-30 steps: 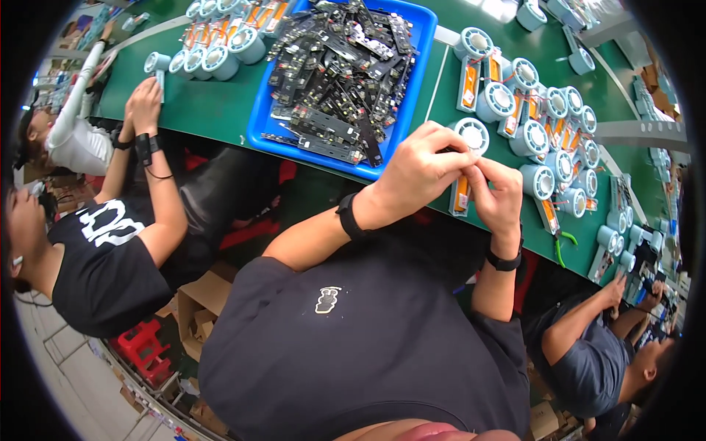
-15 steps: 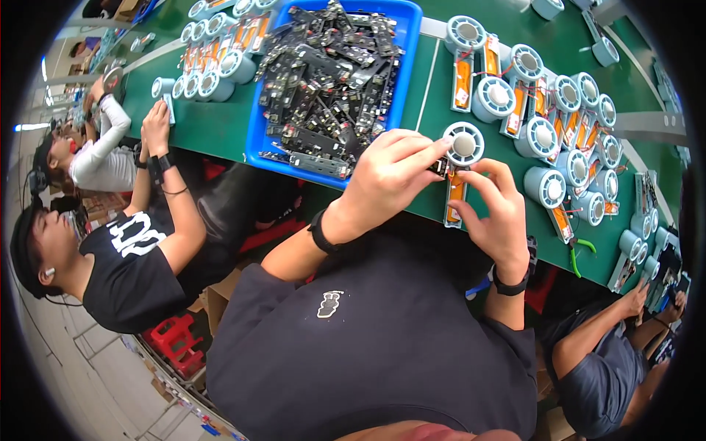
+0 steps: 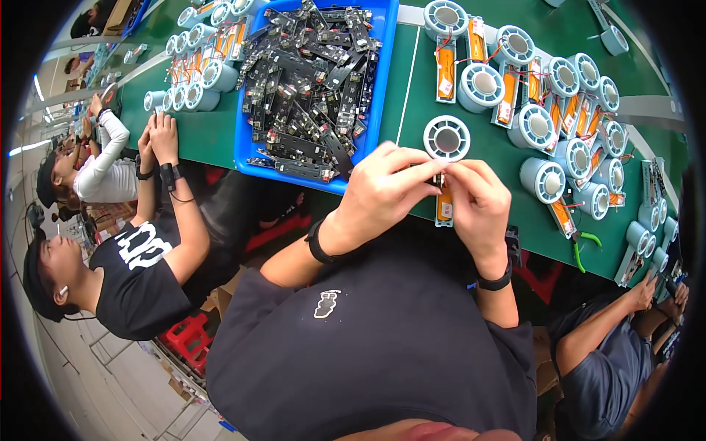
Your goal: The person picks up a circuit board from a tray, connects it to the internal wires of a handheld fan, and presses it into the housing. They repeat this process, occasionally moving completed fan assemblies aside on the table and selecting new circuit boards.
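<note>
In front of me on the green table lies a light-blue round housing (image 3: 446, 138) with a ringed grille, and an orange battery pack (image 3: 444, 208) extends from it toward me. My left hand (image 3: 382, 189) is closed just below the housing, pinching a small dark circuit board (image 3: 439, 179) that is mostly hidden by fingers. From the other side my right hand (image 3: 479, 207) meets it, thumb and fingertips pressed together at the board's edge. Whatever the right fingertips grip is too small and covered to make out.
A blue bin (image 3: 241, 140) heaped with dark circuit boards stands left of my hands. Several similar housings with orange packs (image 3: 532, 126) crowd the right side, near green-handled pliers (image 3: 578, 253). Co-workers sit at left (image 3: 140, 253) and right (image 3: 603, 345); more housings (image 3: 198, 97) lie far left.
My right hand has moved in from the right, and its spread fingers have closed beside my left fingertips. The view has shifted slightly.
</note>
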A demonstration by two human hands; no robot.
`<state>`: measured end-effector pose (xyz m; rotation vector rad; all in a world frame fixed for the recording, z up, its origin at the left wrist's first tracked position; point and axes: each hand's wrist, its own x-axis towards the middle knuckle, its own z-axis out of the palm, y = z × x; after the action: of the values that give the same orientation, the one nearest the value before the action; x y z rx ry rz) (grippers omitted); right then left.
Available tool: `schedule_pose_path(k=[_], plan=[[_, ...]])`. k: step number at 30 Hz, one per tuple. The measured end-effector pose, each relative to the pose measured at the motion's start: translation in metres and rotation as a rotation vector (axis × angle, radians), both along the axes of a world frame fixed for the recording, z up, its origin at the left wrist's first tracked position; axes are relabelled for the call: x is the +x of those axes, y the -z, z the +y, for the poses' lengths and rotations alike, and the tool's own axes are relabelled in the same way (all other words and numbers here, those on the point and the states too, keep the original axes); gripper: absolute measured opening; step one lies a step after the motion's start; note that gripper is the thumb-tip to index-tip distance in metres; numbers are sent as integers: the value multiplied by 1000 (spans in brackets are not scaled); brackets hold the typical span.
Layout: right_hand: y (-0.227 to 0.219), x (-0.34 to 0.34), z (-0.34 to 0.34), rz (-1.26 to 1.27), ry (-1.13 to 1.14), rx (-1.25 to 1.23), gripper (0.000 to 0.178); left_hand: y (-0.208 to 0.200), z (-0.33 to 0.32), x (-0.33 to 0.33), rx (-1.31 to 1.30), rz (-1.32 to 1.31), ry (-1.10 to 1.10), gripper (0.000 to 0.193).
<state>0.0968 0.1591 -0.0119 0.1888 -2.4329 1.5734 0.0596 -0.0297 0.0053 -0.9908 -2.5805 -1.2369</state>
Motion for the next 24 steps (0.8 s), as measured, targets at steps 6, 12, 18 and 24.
schedule_pose_path(k=[6, 12, 18, 24], plan=[[6, 3, -7, 126, 31, 128, 16, -2, -7, -4, -11, -90, -5, 42], [10, 3, -10, 234, 52, 219, 18, 12, -3, 5, 450, -795, 25, 29], [9, 4, -9, 216, 60, 219, 20, 13, -11, 2, 525, -1087, 118, 27], [-2, 2, -8, 258, 57, 378, 21, 9, -7, 2, 272, -623, 122, 26]])
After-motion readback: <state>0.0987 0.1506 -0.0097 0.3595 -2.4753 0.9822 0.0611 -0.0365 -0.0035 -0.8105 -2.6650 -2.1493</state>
